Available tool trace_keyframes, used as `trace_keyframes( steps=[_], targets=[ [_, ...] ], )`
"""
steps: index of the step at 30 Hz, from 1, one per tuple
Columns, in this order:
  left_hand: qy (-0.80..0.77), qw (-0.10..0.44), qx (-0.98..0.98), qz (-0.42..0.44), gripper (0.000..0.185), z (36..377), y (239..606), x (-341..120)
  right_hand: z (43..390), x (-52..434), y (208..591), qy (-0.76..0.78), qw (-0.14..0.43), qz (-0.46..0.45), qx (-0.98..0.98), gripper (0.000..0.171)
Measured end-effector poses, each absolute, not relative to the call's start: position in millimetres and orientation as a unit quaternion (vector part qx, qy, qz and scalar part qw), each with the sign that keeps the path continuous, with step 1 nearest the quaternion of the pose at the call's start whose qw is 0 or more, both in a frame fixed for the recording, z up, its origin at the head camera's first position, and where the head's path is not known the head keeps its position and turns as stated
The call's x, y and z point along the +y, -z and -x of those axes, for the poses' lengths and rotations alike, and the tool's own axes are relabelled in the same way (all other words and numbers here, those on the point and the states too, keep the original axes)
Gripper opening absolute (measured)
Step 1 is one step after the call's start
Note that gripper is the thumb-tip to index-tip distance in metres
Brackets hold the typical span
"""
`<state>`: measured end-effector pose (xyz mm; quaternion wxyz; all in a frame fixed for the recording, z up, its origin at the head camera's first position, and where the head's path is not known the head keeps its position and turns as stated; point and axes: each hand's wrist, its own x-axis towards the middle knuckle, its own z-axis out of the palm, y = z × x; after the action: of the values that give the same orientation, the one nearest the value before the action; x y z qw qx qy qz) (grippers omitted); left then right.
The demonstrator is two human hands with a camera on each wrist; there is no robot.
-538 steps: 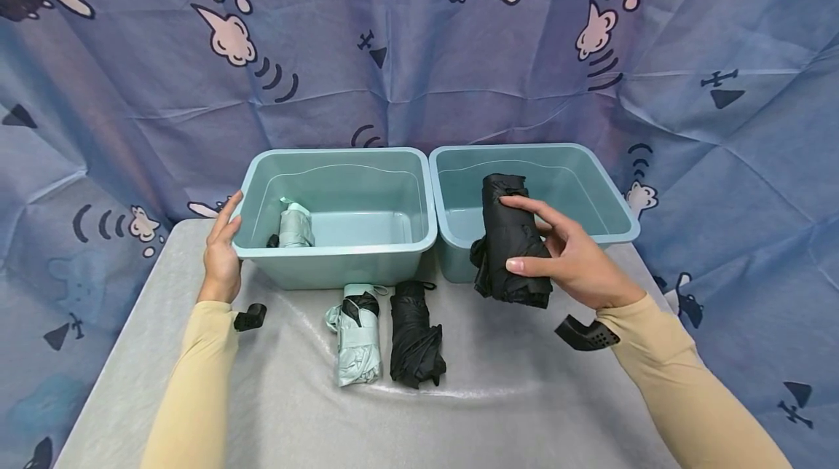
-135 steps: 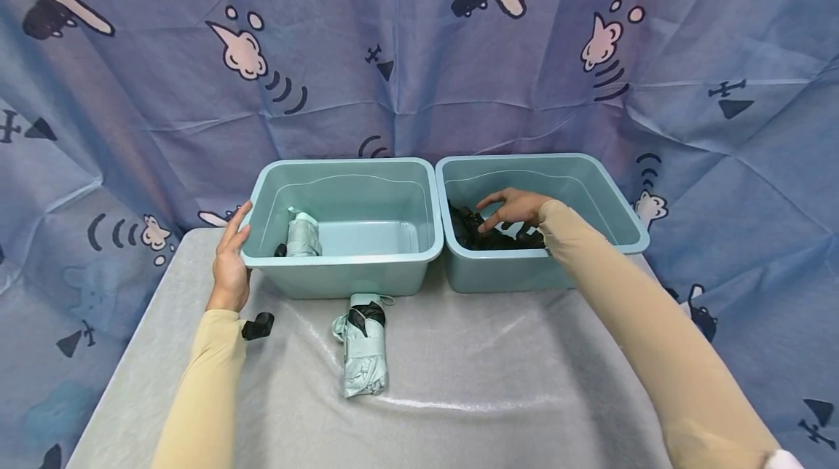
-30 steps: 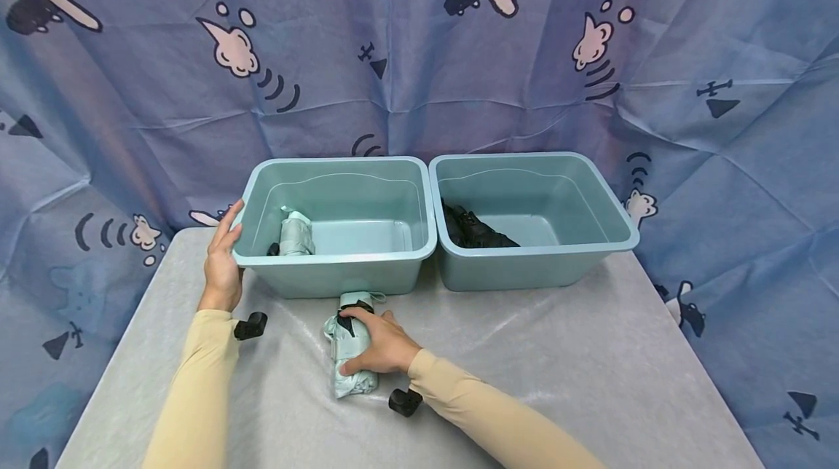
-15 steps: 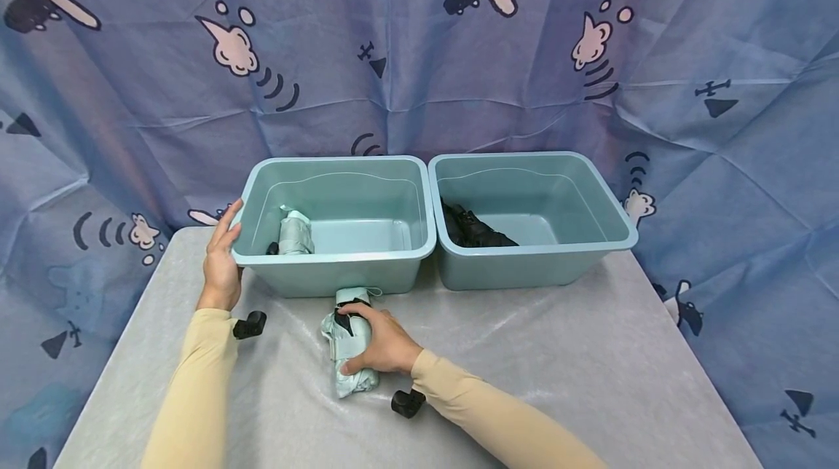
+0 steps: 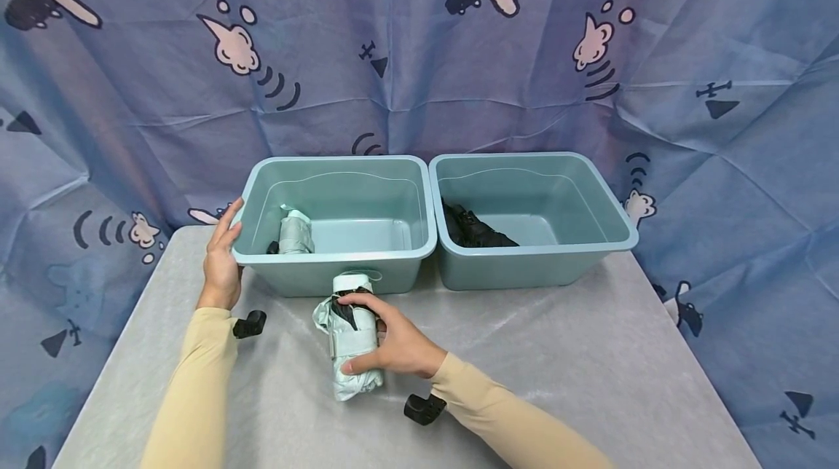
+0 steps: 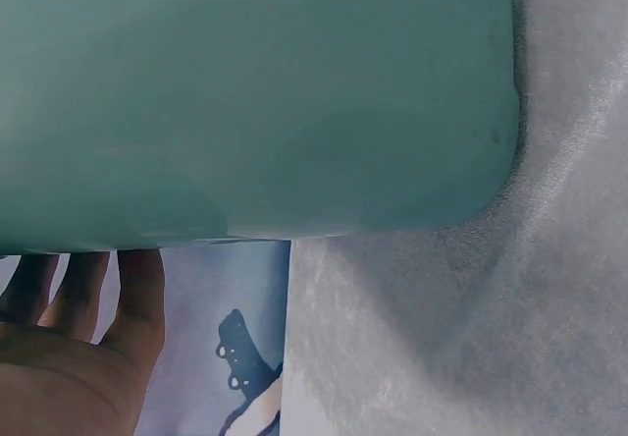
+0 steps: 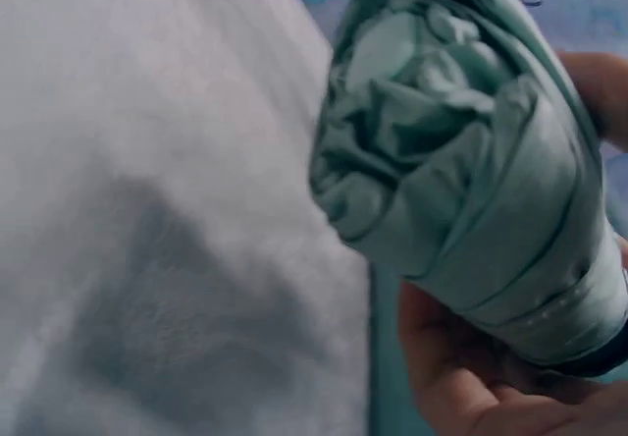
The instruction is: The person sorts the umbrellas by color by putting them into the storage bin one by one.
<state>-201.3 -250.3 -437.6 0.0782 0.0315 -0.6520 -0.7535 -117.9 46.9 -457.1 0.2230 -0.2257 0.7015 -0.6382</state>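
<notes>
Right hand (image 5: 393, 345) curled round the mint-green folded umbrella (image 5: 347, 341), thumb at the lower end, fingers over the top near the dark strap; gripped mid-body, raised off the table (image 5: 557, 381) just in front of the left bin (image 5: 334, 254). From the right wrist view, bunched canopy end (image 7: 412, 132) puffed out loose beyond the grip, fingers (image 7: 461, 377) tucked beneath.

Judged light and compact. Soft, slick fabric outside, stiff shaft and ribs inside, so likely to slide within a loose grasp and sag at the fabric end. Best taken round the middle, over the strap, as done here; not by the floppy canopy tip. Not fragile, though ribs could bend if squeezed hard.

Left hand (image 5: 221, 265) laid flat against the left bin's outer wall, fingers straight, thumb up at the rim; nothing grasped, just steadied. Seen likewise from the left wrist view (image 6: 78, 357), fingers beneath the bin wall (image 6: 255, 102).

Second mint umbrella (image 5: 295, 230) lying inside the left bin; black umbrellas (image 5: 475, 230) in the right bin (image 5: 534, 265).

No brand, label or legible writing spotted anywhere; only cartoon planes and clouds printed on the blue backdrop (image 5: 419, 54).
</notes>
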Motion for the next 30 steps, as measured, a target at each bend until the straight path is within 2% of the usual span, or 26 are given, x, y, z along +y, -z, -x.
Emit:
trace_keyframes(
  steps=[5, 10, 19, 30],
  targets=[
    [0.754, 0.078, -0.652, -0.030, 0.052, 201, 437, -250, 113, 52, 440, 0.654, 0.250, 0.243, 0.671, 0.088],
    [0.752, 0.078, -0.654, -0.028, 0.052, 201, 438, -251, 111, 54, 421, 0.664, 0.248, 0.279, 0.648, 0.087],
    [0.753, 0.084, -0.652, -0.018, 0.051, 202, 439, -252, 123, 51, 375, 0.687, 0.209, 0.325, 0.616, 0.093],
    [0.736, 0.079, -0.671, -0.034, 0.053, 203, 439, -251, 167, 40, 335, 0.655, 0.141, 0.325, 0.667, 0.093]
  ],
)
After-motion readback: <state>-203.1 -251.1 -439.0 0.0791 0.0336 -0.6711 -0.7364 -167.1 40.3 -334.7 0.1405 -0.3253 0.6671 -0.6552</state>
